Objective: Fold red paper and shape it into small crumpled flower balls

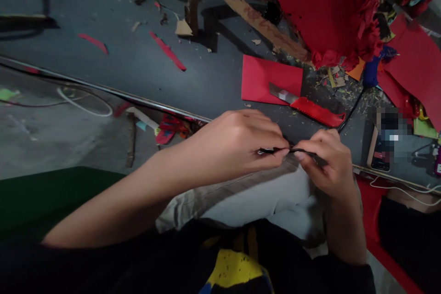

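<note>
Between my two hands runs a thin black strip (303, 150), held just over my lap at the table's near edge. My left hand (246, 140) pinches one part of it between thumb and fingers, and a dark end shows inside that grip. My right hand (325, 161) is closed round the other part, close beside the left fingertips. Whether the strip is paper, tape or something else I cannot tell. Just beyond the hands lies a red-handled utility knife (319, 109), its blade resting on a red paper rectangle (272, 76).
A large red paper-covered piece with a cardboard edge (255, 18) stands at the back. Red paper strips (167, 50) and scraps litter the grey table (131, 69). A blue tool (371, 72) with a black cord and a phone (381, 147) are at right. Another person's leg (409, 234) shows lower right.
</note>
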Tool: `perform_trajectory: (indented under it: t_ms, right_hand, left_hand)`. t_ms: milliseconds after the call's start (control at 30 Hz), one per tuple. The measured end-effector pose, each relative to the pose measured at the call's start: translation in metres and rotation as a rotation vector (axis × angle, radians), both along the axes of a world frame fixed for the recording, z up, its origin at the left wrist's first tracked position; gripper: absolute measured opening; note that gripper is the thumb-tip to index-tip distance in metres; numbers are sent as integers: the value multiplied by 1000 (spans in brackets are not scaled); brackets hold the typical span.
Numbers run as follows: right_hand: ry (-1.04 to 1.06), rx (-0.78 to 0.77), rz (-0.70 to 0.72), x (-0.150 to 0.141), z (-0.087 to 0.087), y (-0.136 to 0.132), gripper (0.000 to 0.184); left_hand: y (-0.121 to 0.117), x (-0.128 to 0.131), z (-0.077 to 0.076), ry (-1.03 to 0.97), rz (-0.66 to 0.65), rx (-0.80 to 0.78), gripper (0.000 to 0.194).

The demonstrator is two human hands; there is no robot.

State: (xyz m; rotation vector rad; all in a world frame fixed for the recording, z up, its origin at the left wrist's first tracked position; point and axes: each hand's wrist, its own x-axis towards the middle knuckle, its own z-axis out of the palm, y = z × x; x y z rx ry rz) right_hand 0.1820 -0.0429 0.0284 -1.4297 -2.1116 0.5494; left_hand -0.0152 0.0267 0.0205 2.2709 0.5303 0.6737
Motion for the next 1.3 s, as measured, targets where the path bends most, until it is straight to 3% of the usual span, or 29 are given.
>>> perform_trajectory:
  t_ms: [167,633,733,1033,1300]
  right_hand:
    - [11,-21,23,1,-1,0,8]
    - [137,-41,-1,4,3,-2,7]
    - [130,-36,5,4,2,-1,7]
    - [57,-5,47,2,1,-1,8]
    - [142,-11,17,2,4,-2,9]
  left_hand:
    - [2,0,-3,-19,-76,-89,25]
    - [4,3,1,-176,-73,-507,19]
    - [2,2,2,-192,-50,-507,16]
    - [-8,6,4,-69,97,-311,19]
    - [-4,5,3,-177,20,-552,17]
